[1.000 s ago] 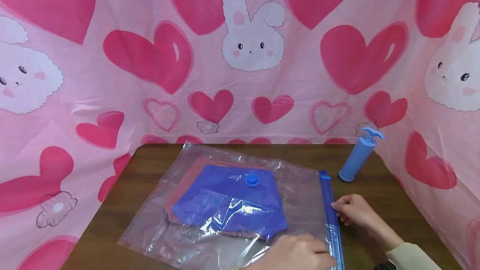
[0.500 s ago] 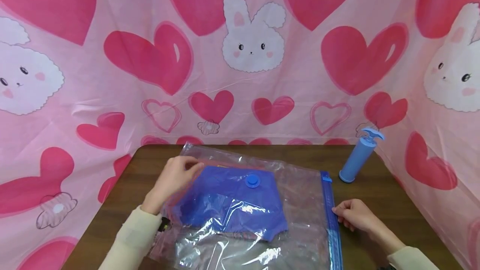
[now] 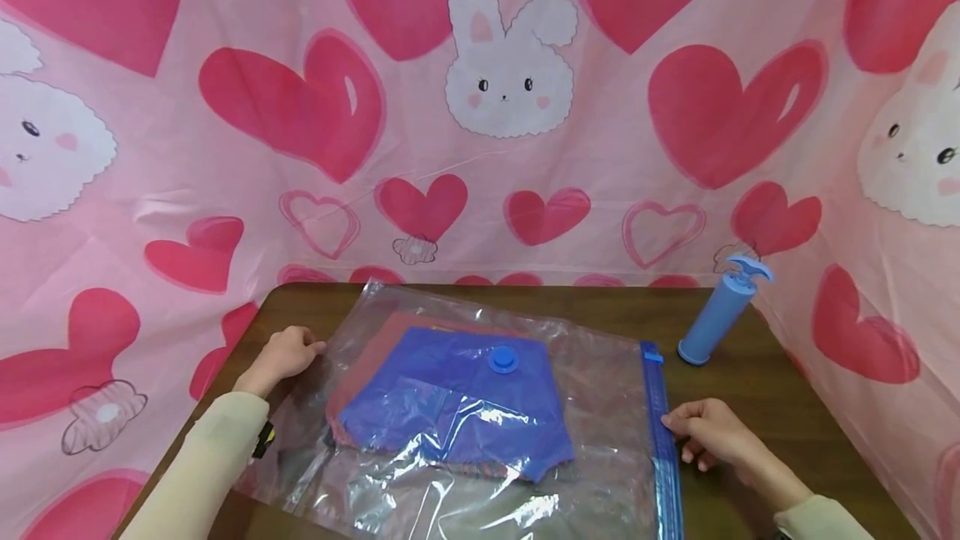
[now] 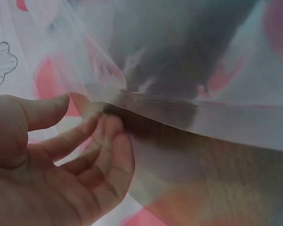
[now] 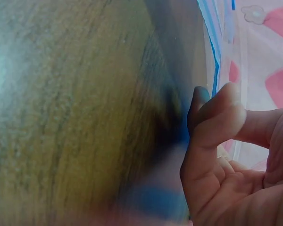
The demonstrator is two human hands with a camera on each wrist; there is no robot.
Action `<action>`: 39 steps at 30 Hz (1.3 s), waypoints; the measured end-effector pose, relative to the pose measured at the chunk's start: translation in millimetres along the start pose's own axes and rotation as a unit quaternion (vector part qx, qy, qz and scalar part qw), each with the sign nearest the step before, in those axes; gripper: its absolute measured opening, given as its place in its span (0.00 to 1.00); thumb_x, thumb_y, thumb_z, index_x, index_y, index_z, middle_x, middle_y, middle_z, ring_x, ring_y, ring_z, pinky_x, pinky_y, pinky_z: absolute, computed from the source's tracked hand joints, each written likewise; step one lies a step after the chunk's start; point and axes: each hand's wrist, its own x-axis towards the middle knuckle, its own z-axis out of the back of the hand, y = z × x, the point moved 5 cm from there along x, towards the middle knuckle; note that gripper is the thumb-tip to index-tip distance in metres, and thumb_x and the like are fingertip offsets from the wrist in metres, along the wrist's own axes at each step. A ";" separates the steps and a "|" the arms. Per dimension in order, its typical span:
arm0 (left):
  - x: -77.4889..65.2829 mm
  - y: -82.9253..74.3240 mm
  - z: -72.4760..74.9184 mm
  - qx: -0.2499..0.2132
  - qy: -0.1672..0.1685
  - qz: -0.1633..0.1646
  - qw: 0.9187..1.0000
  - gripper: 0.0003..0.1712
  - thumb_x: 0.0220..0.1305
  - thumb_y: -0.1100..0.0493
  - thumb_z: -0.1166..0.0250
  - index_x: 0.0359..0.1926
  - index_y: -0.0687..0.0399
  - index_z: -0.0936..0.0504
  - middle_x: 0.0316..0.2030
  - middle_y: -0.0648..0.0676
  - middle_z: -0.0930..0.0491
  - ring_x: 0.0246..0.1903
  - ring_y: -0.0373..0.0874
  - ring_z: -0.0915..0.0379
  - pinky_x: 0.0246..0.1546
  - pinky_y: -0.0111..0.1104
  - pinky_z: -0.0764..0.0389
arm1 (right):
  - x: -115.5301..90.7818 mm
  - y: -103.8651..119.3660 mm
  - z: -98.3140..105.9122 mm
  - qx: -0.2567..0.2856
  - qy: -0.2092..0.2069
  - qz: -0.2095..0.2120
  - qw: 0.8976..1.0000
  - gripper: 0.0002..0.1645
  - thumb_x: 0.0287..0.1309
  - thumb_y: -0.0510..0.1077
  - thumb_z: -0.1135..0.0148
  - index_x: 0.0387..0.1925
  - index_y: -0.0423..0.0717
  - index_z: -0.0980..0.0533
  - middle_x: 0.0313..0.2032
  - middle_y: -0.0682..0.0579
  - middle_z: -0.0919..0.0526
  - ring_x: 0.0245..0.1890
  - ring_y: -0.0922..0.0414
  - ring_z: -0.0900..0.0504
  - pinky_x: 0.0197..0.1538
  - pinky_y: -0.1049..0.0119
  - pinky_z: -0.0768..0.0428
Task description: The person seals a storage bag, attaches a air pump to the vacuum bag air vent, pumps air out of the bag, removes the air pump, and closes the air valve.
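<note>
A clear vacuum storage bag lies flat, with folded blue clothing and pink clothing inside. Its round blue valve sits over the blue cloth. Along the right end runs a blue zip strip, with a slider near its far end. My right hand pinches the strip's outer edge about midway. At the bag's left edge is my left hand; in the left wrist view its bent fingers touch the film edge from below, with the thumb apart from them.
A blue hand pump with a T-shaped handle stands upright at the back right of the brown wooden table. Pink cloth with hearts and rabbits hangs behind the table and at both sides.
My left hand has gone from the near right of the bag, across it, to its left edge. My right hand stays at the zip strip. The bag lies about where it was.
</note>
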 end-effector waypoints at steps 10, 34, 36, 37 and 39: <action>-1.9 0.3 -4.5 -0.044 0.021 0.033 0.998 0.14 0.73 0.59 0.35 0.31 0.64 0.20 0.24 0.54 0.25 0.25 0.47 0.28 0.26 0.36 0.25 | 7.5 6.5 5.6 -0.010 -0.020 0.000 1.000 0.13 0.74 0.43 0.39 0.38 0.36 0.18 0.19 0.52 0.22 0.20 0.59 0.24 0.22 0.68 0.28; 2.3 -4.2 -13.5 -0.160 0.043 0.044 0.985 0.13 0.74 0.60 0.36 0.36 0.68 0.19 0.25 0.55 0.22 0.22 0.45 0.25 0.25 0.37 0.18 | 27.9 13.7 28.0 -0.070 -0.004 0.006 0.998 0.14 0.75 0.45 0.40 0.36 0.38 0.18 0.26 0.53 0.24 0.23 0.57 0.25 0.23 0.68 0.33; 3.3 -2.5 -13.2 -0.161 0.041 0.049 0.985 0.12 0.73 0.60 0.36 0.37 0.68 0.19 0.25 0.55 0.22 0.22 0.45 0.25 0.24 0.36 0.18 | 28.5 13.9 27.1 -0.066 0.003 0.016 0.998 0.14 0.75 0.44 0.40 0.33 0.39 0.19 0.24 0.53 0.25 0.22 0.58 0.25 0.23 0.68 0.33; 4.5 -2.0 -13.0 -0.159 0.039 0.051 0.985 0.12 0.73 0.60 0.35 0.36 0.67 0.19 0.25 0.54 0.22 0.21 0.44 0.25 0.24 0.36 0.18 | 28.9 14.1 27.0 -0.065 0.003 0.022 0.998 0.14 0.75 0.43 0.40 0.33 0.40 0.20 0.23 0.53 0.25 0.22 0.58 0.26 0.22 0.68 0.33; 7.1 -2.1 -13.6 -0.161 0.039 0.053 0.985 0.12 0.73 0.60 0.35 0.35 0.67 0.19 0.25 0.54 0.22 0.21 0.43 0.25 0.23 0.36 0.18 | 29.8 14.3 27.3 -0.062 -0.003 0.030 0.998 0.14 0.75 0.43 0.40 0.32 0.39 0.20 0.22 0.53 0.25 0.22 0.58 0.26 0.22 0.68 0.33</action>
